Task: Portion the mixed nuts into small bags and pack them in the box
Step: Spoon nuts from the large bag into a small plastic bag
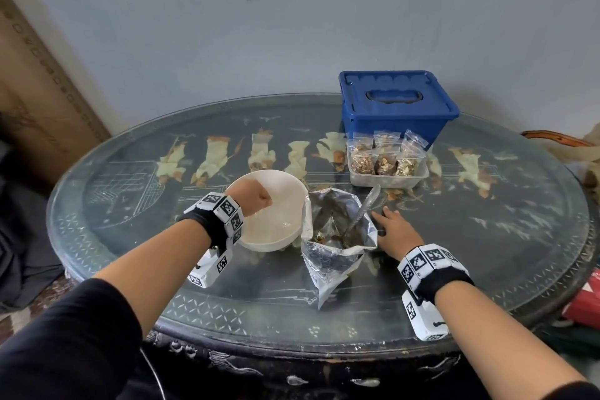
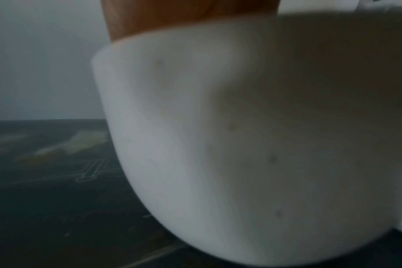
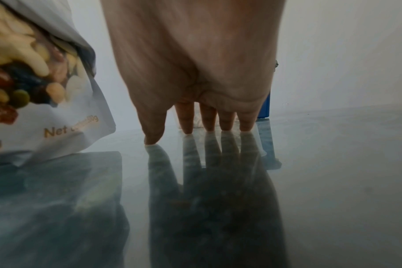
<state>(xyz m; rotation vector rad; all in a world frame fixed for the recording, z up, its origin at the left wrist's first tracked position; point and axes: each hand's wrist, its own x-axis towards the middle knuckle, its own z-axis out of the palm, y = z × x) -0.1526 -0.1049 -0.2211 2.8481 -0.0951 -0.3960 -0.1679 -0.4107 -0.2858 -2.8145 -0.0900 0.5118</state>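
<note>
I see the oval worktop, glass-topped over a dark painted pattern, carrying everything. At its far right edge stands the blue box, lid on and handle folded flat. Just in front of it sits a clear tray holding several small bags already filled with nuts; the tray is well apart from both of my hands.

Near the middle is the white bowl. My left hand is at its near-left rim, fingers curled over the edge and grasping it; the left wrist view shows only the bowl's outer wall up close, with the worktop below it.

Touching the bowl's right side stands the silver pouch, top torn open, nuts dimly visible inside. A clear spoon stands in it, handle leaning out toward the tray.

My right hand lies flat on the worktop just right of the pouch, released, fingers straight and spread, holding nothing. In the right wrist view the fingertips touch the glass and mirror in it, the pouch's printed face just beside the thumb, and a sliver of the box shows past the little finger.
</note>
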